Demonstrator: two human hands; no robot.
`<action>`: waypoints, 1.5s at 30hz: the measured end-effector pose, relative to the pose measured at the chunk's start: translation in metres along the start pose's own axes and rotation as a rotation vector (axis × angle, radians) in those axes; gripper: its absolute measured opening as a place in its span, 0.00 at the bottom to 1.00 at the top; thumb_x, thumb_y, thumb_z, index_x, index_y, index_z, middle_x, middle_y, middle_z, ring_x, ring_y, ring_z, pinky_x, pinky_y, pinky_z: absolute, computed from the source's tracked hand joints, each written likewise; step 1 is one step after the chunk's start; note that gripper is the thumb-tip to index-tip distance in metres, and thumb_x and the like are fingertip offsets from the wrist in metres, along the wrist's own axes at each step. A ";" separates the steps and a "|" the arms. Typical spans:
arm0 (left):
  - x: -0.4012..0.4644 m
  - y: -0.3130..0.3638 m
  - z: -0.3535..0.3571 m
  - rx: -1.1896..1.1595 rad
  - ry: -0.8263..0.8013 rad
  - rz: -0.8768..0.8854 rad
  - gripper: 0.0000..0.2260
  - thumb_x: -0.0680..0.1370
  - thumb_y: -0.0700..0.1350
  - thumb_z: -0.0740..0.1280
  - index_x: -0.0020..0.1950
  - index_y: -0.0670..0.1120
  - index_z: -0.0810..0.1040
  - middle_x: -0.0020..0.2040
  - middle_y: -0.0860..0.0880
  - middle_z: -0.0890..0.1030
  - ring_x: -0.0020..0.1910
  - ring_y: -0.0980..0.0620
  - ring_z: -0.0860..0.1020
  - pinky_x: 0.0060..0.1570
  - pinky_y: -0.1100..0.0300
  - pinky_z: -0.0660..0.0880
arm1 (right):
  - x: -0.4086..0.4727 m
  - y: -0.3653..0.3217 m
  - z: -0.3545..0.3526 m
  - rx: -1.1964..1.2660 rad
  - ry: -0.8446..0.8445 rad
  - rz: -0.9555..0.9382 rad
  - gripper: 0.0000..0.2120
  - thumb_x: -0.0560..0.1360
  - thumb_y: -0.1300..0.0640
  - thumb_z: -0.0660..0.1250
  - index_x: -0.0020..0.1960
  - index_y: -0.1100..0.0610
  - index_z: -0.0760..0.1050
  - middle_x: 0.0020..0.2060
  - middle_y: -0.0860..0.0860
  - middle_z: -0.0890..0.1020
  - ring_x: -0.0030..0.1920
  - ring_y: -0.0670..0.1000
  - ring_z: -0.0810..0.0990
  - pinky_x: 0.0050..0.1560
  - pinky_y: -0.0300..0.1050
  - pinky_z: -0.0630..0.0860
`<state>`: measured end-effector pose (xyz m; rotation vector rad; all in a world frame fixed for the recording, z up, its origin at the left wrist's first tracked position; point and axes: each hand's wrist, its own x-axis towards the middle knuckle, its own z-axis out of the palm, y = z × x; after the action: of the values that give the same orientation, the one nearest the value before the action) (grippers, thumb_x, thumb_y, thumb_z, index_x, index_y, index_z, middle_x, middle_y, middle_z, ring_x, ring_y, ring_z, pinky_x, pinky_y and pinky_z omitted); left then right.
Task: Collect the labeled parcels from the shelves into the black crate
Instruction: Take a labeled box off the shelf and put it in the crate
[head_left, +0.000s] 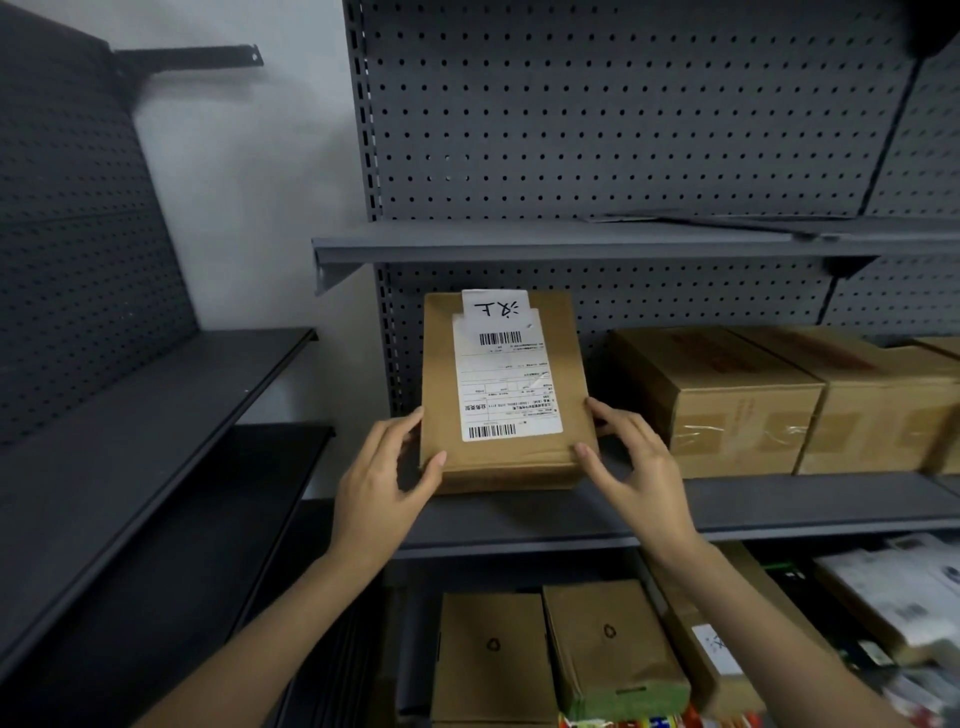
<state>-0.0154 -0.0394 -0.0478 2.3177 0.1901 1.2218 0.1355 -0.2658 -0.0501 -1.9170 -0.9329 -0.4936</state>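
A brown cardboard parcel (563, 374) with a white shipping label and a handwritten slip lies on the middle grey shelf (779, 504), at its left end. My left hand (384, 483) grips the parcel's near left corner, thumb on top. My right hand (636, 462) holds the near right corner, fingers along the side. The black crate is not in view.
Two taped brown boxes (727, 400) stand to the right on the same shelf. Below it lie two brown paper packets (550, 654), another labeled parcel (711, 644) and white packages (893, 592). An empty dark shelf unit (130, 415) stands at the left. A higher shelf (571, 244) overhangs the parcel.
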 end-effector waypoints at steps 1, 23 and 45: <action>0.001 0.000 -0.001 -0.036 -0.016 -0.019 0.27 0.73 0.61 0.61 0.68 0.49 0.69 0.57 0.57 0.72 0.54 0.61 0.74 0.50 0.64 0.73 | 0.002 -0.001 0.000 0.008 -0.002 0.005 0.30 0.73 0.34 0.59 0.71 0.45 0.66 0.60 0.43 0.74 0.59 0.47 0.74 0.57 0.49 0.75; 0.053 -0.030 -0.028 0.578 -0.072 0.051 0.12 0.74 0.45 0.68 0.58 0.46 0.78 0.55 0.48 0.79 0.53 0.47 0.76 0.49 0.53 0.73 | 0.071 -0.018 0.054 -0.451 -0.134 -0.218 0.23 0.74 0.41 0.66 0.65 0.50 0.73 0.56 0.50 0.79 0.55 0.53 0.78 0.59 0.49 0.68; 0.097 0.161 0.229 0.356 -0.250 0.349 0.20 0.75 0.59 0.55 0.56 0.50 0.78 0.52 0.52 0.80 0.49 0.51 0.78 0.47 0.56 0.75 | 0.064 0.171 -0.206 -0.858 0.033 -0.167 0.23 0.62 0.47 0.79 0.53 0.52 0.80 0.44 0.48 0.81 0.44 0.52 0.81 0.45 0.48 0.75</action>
<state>0.2078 -0.2298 -0.0036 2.8828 -0.0990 1.1081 0.3155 -0.4683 -0.0010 -2.5751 -0.9424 -1.1603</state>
